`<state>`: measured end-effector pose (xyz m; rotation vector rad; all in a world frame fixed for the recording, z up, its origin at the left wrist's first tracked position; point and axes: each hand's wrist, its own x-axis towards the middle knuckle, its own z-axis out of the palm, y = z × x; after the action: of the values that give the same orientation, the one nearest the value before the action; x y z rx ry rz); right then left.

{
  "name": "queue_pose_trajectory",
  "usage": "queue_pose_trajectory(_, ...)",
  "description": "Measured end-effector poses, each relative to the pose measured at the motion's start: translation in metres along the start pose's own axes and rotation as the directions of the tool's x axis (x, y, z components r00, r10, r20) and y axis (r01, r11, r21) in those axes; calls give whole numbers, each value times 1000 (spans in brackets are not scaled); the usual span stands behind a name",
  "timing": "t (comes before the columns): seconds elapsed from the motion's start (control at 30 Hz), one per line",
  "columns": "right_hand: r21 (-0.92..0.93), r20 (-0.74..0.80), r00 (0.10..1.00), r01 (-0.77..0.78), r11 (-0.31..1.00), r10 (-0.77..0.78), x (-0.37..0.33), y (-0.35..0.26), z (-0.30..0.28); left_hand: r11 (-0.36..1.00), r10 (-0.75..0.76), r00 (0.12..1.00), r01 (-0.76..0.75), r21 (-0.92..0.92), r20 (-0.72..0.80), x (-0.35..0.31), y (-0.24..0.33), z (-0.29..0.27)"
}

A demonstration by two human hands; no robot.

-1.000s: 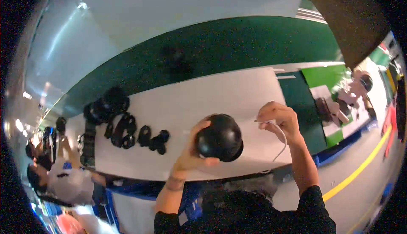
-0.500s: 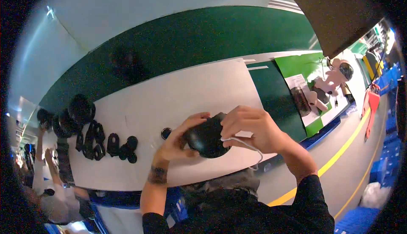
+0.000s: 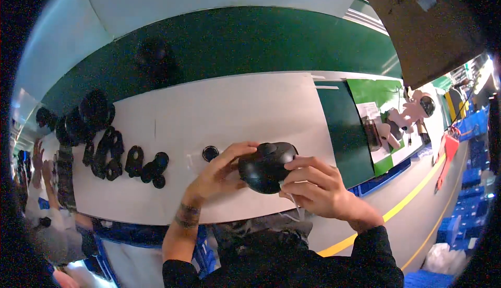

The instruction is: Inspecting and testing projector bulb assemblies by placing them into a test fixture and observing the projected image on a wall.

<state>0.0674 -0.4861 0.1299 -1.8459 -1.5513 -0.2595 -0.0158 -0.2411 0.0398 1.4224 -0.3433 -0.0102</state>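
Observation:
A glossy black rounded housing (image 3: 265, 169) with a small raised part on top is held above the white work surface. My left hand (image 3: 222, 172) is closed around its left side, with the fingertips at the far edge and the thumb hidden. On the right side, my right hand (image 3: 315, 186) is closed, its fingertips against the housing. A thin white cord (image 3: 295, 203) comes out between these fingers and hangs toward me; its end at the housing is hidden. Beyond my left hand lies a small black ring-shaped part (image 3: 210, 154) with a pale middle.
Several black ring-like parts (image 3: 110, 152) and larger black round housings (image 3: 95, 111) stand at the left. Another person's hands (image 3: 46, 170) are at the far left. To the right, white camera-like devices (image 3: 409, 111) and papers lie on a green mat (image 3: 360, 87). A brown box (image 3: 422, 27) overhangs the upper right.
The housing has turned, bringing its small raised part into view on top. My right hand has dropped lower along its side, and the cord now hangs closer to the housing.

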Motion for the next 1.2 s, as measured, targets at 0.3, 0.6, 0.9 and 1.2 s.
queue_pose_trajectory(0.3,-14,-68,997,20,1000,-21,-12,2,10,977,-159,987,154,-149,-21,-4,-2,1)
queue_pose_trajectory(0.6,-52,-68,998,-5,999,1,-13,-6,11,944,-234,972,226,-242,-4,-11,-6,5)
queue_pose_trajectory(0.9,-118,3,995,-103,988,104,9,-21,7,978,-192,981,187,-96,-41,-14,0,6)
queue_pose_trajectory(1.2,-123,18,996,-83,989,86,-2,-9,9,986,-154,976,143,-82,-154,-10,-34,14)
